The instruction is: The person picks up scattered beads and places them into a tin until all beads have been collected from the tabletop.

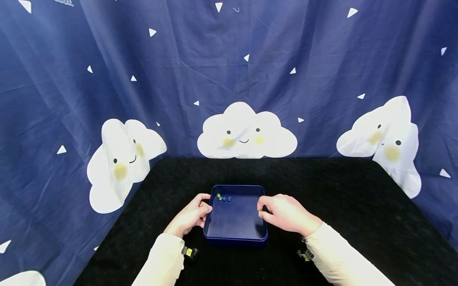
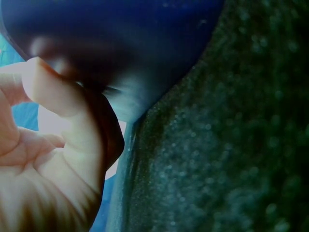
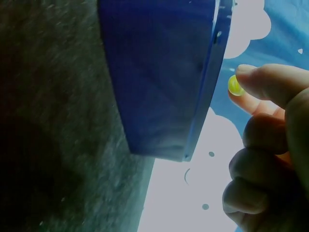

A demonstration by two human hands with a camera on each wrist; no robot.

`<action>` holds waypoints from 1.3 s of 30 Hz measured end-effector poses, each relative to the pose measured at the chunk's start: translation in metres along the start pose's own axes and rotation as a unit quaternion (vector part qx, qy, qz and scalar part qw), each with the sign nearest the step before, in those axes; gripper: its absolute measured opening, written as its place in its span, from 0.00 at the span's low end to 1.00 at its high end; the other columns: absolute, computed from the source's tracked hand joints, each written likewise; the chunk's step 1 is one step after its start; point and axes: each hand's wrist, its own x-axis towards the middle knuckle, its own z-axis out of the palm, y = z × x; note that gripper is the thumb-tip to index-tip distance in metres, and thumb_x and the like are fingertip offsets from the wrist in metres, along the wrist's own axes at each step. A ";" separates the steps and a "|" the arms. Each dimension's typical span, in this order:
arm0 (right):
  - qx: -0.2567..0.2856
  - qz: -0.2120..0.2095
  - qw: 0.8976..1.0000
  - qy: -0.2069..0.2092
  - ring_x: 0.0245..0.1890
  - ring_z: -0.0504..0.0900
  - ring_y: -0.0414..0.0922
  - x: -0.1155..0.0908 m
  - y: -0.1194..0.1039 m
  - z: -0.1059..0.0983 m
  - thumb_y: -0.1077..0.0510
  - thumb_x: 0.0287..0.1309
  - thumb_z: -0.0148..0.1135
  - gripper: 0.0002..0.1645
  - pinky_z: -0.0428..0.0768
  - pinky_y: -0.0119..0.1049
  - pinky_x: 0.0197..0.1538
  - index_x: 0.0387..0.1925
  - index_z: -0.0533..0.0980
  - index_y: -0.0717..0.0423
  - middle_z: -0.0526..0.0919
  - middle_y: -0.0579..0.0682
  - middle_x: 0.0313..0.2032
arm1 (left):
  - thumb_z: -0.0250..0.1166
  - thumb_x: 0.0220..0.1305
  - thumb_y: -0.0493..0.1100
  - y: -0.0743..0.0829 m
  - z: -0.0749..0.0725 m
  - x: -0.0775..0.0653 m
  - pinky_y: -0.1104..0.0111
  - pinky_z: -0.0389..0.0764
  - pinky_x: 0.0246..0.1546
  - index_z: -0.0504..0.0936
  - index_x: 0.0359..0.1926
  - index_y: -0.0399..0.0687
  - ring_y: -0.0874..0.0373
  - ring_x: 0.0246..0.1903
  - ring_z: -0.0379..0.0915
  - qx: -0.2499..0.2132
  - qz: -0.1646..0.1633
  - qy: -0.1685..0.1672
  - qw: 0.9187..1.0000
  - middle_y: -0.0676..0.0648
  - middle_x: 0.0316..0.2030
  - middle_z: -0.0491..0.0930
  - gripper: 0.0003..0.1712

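Note:
A shallow dark blue box (image 1: 236, 219) without a lid stands on black cloth in front of me. My left hand (image 1: 191, 214) grips its left wall, with the thumb at the rim and fingers against the outside. Over the right rim, my right hand (image 1: 286, 214) pinches a small yellow-green marble (image 3: 235, 86) between thumb and index finger. In the right wrist view, the other fingers are curled and the marble shows above the level of the rim. Several small glassy marbles, green (image 1: 219, 196) and blue (image 1: 229, 199), lie near the box's far left corner.
Black cloth (image 1: 340, 198) covers the table around the box. A dark blue curtain (image 1: 171, 79) with white clouds (image 1: 247, 135) and small triangles hangs behind it and at both sides. Each wrist wears a small dark device.

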 end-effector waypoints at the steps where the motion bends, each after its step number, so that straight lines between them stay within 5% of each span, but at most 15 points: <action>1: -0.001 -0.002 1.000 -0.001 0.20 0.67 0.32 0.002 -0.001 0.001 0.52 0.59 0.70 0.07 0.71 0.33 0.27 0.35 0.77 0.39 0.66 0.31 0.18 | 0.57 0.66 0.34 0.000 0.000 0.000 0.69 0.75 0.17 0.61 0.67 0.36 0.59 0.22 0.66 -0.001 0.000 0.000 1.000 0.43 0.31 0.69 0.29; 22: 0.005 0.014 0.999 -0.028 0.22 0.69 0.34 0.015 -0.008 0.002 0.51 0.61 0.69 0.06 0.71 0.33 0.29 0.38 0.79 0.41 0.68 0.32 0.19 | 0.57 0.66 0.34 0.001 -0.001 -0.001 0.68 0.76 0.18 0.62 0.67 0.37 0.58 0.22 0.67 -0.006 0.001 0.001 1.000 0.42 0.32 0.69 0.29; 39: 0.011 0.081 0.997 -0.006 0.17 0.66 0.30 -0.029 0.041 -0.015 0.53 0.56 0.71 0.08 0.69 0.33 0.26 0.36 0.79 0.39 0.65 0.30 0.16 | 0.58 0.66 0.34 -0.003 -0.002 0.002 0.68 0.76 0.18 0.62 0.66 0.38 0.58 0.22 0.66 -0.005 0.003 0.000 1.000 0.43 0.32 0.69 0.29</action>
